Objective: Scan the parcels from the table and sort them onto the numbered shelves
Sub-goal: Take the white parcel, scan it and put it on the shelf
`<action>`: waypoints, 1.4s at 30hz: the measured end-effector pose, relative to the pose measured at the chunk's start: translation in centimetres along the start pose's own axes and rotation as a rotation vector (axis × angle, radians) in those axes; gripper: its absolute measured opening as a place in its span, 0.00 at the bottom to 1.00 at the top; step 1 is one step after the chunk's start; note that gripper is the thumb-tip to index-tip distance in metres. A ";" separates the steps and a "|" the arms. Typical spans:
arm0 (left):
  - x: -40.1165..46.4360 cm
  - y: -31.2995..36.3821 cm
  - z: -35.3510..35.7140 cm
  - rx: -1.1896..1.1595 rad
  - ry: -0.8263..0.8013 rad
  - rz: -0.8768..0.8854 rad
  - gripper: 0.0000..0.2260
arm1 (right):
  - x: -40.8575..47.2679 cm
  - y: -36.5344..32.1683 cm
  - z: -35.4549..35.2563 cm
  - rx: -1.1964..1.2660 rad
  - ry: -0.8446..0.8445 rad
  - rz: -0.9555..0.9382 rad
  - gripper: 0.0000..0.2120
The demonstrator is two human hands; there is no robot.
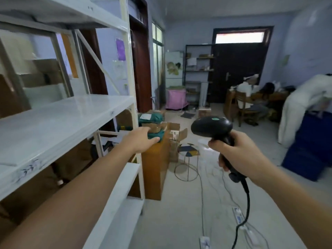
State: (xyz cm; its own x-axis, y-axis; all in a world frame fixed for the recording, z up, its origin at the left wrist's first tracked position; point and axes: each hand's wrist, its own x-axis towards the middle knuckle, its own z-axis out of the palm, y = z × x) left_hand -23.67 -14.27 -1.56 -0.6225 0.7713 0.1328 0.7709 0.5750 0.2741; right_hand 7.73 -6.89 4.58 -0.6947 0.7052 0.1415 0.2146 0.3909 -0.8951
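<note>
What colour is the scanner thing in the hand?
The scanner in the right hand is black, with a small green spot on top. The head view shows it.

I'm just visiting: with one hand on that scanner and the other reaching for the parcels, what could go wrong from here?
The scanner's cable trails down to cords and power strips on the floor, so a foot could catch. The left hand reaches toward a green parcel in a loose pile on the wooden table; pulling it one-handed might topple the others. The right hand stays occupied by the scanner.
</note>
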 end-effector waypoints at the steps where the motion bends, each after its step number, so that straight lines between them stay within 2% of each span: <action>1: 1.3 0.1 0.7 -0.003 -0.006 0.001 0.36 | 1.1 0.5 -0.2 -0.002 0.000 0.002 0.01; 7: 8.9 -1.3 3.2 0.015 -0.017 -0.013 0.36 | 9.4 3.3 1.6 0.018 -0.039 0.014 0.02; 17: 24.2 -8.3 6.0 0.009 -0.019 -0.022 0.36 | 26.6 6.8 7.5 0.017 -0.065 0.028 0.02; 25: 33.5 -10.1 7.9 0.038 -0.051 0.008 0.34 | 35.7 8.0 9.9 0.019 -0.092 0.039 0.02; 36: 46.3 -9.1 12.4 0.041 -0.124 -0.084 0.36 | 49.2 13.5 7.1 0.026 -0.143 0.010 0.03; 42: 52.3 -7.4 16.3 0.017 -0.110 -0.215 0.36 | 58.6 17.6 5.1 -0.028 -0.242 -0.050 0.03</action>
State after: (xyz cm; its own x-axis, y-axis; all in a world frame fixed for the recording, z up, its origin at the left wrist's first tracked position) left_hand -59.76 26.27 -12.18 -0.7548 0.6551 -0.0319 0.6249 0.7331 0.2684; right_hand -32.64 38.30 -5.08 -0.8484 0.5239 0.0764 0.1926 0.4399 -0.8771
